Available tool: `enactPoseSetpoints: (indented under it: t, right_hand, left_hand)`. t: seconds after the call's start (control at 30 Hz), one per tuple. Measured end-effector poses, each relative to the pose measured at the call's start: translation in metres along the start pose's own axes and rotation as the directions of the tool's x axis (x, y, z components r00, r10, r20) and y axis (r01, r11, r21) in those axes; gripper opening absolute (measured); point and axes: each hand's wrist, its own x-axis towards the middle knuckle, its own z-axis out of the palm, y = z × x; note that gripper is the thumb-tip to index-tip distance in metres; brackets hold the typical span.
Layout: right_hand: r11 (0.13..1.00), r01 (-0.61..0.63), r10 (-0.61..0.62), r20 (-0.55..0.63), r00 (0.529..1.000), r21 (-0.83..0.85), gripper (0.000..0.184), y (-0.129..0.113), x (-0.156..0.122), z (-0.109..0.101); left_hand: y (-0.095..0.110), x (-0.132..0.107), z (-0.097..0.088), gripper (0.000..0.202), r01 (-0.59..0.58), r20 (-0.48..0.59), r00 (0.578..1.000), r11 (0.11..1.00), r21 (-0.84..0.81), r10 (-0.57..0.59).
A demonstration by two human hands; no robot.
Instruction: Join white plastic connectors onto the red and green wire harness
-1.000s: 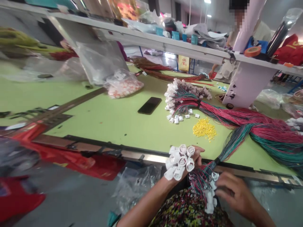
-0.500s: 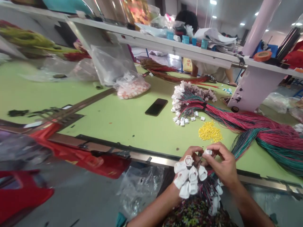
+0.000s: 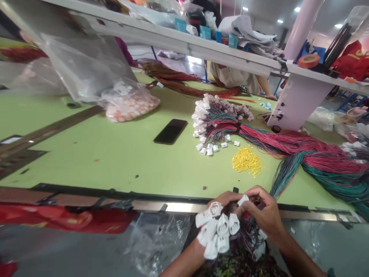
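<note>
Over the front edge of the table, my left hand [image 3: 222, 199] is closed around a bunch of wires that end in several white plastic connectors [image 3: 222, 224]. These connectors cover much of that hand and its wrist. My right hand [image 3: 266, 215] pinches one white connector [image 3: 243, 199] between thumb and fingers, close against the left fingertips. Dark and red wires [image 3: 245, 231] hang below the hands, with more white connectors among them. Just beyond the hands lies a pile of small yellow pieces [image 3: 247, 161] on the green tabletop [image 3: 123, 157].
A thick bundle of red and green wires [image 3: 273, 138] with white connectors stretches to the right. A black phone [image 3: 170, 131] and a plastic bag of pinkish pieces [image 3: 132, 107] lie further left. Behind them runs a white shelf [image 3: 173, 44]. A person's arm [image 3: 265, 86] shows across the table.
The whole view has shifted, so the table's things appear further left and my hands lower. The connector at my fingertips is tilted differently. Both hands keep their hold.
</note>
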Motion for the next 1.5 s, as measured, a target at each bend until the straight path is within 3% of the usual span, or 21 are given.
enactPoseSetpoints:
  t: [0.07, 0.2, 0.33, 0.47, 0.67, 0.87, 1.33, 1.5]
  right_hand:
    - [0.996, 0.036, -0.026, 0.113, 0.993, -0.087, 0.012, 0.004, 0.01, -0.022]
    - [0.869, 0.159, -0.134, 0.087, 0.987, -0.468, 0.011, 0.017, 0.036, -0.062]
    - [0.739, 0.192, -0.115, 0.16, 0.98, -0.645, 0.012, 0.031, 0.053, -0.071]
    - [0.699, 0.205, -0.105, 0.185, 0.977, -0.685, 0.014, 0.035, 0.059, -0.067]
    - [0.657, 0.191, -0.132, 0.138, 0.982, -0.729, 0.016, 0.035, 0.069, -0.079]
    - [0.671, 0.255, -0.128, 0.23, 0.965, -0.696, 0.013, 0.038, 0.078, -0.078]
    - [0.695, 0.226, -0.021, 0.295, 0.955, -0.683, 0.016, 0.026, 0.071, -0.076]
    - [0.725, 0.194, -0.018, 0.263, 0.965, -0.661, 0.013, 0.024, 0.071, -0.076]
  left_hand:
    - [-0.001, 0.006, 0.004, 0.017, 0.143, 0.024, 0.99, 0.98, -0.14, -0.141]
    - [-0.011, 0.017, 0.014, 0.029, 0.284, -0.021, 0.951, 0.9, -0.33, -0.308]
    - [-0.011, 0.019, 0.011, 0.036, 0.362, 0.047, 0.926, 0.851, -0.38, -0.373]
    - [-0.002, 0.018, 0.002, 0.033, 0.374, 0.06, 0.921, 0.835, -0.404, -0.384]
    - [0.004, 0.023, 0.002, 0.036, 0.393, 0.117, 0.917, 0.818, -0.421, -0.381]
    - [0.006, 0.024, 0.004, 0.046, 0.411, 0.117, 0.909, 0.811, -0.417, -0.401]
    - [0.003, 0.02, -0.002, 0.035, 0.39, 0.131, 0.92, 0.836, -0.385, -0.369]
    - [0.001, 0.02, 0.0, 0.032, 0.382, 0.128, 0.923, 0.826, -0.414, -0.363]
